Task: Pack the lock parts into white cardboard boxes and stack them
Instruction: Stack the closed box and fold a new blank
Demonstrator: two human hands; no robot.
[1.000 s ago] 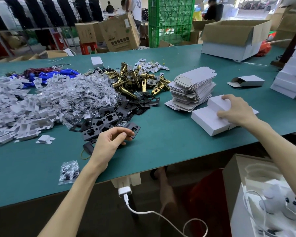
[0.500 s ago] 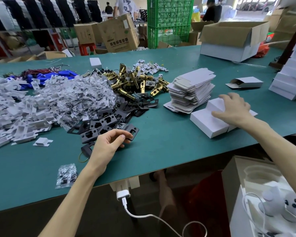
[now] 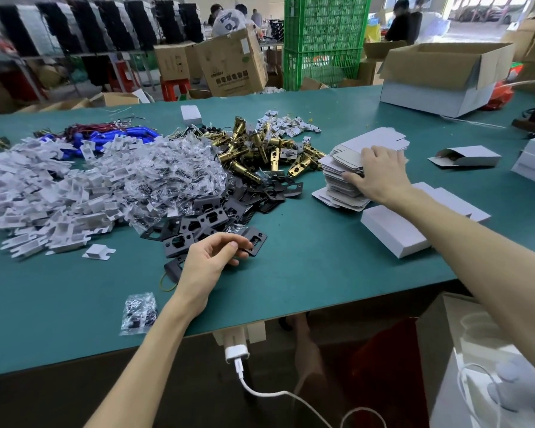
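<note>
The left grip [image 3: 212, 261] pinches a black plate [image 3: 255, 242] between thumb and fingertips at the near edge of the plate pile [image 3: 204, 223], mid-surface [image 3: 306, 273]. The plate lies low, at or just above the surface. It looks like stamped metal: stiff, thin, light, smooth-faced and likely slick, so a hold across its short edges, or a fingertip hooked in the cut-out, should serve better than pressing on the flat faces. The right grip [image 3: 380, 171] lies spread on the stack of blanks [image 3: 337, 183] further right, with the fingers laid across the top sheet and the thumb against the stack's near-left side. I cannot see that any blank is lifted yet. The blanks are thin card — light, bendy and easily creased — and best peeled off one at a time by a corner or flap with the thumb. Two made-up boxes [image 3: 393, 233] lie just near of the stack, under the right forearm. Brass latches [image 3: 254, 149] sit far of the plates; they seem the heaviest part and may roll, so I would take one round its barrel.
</note>
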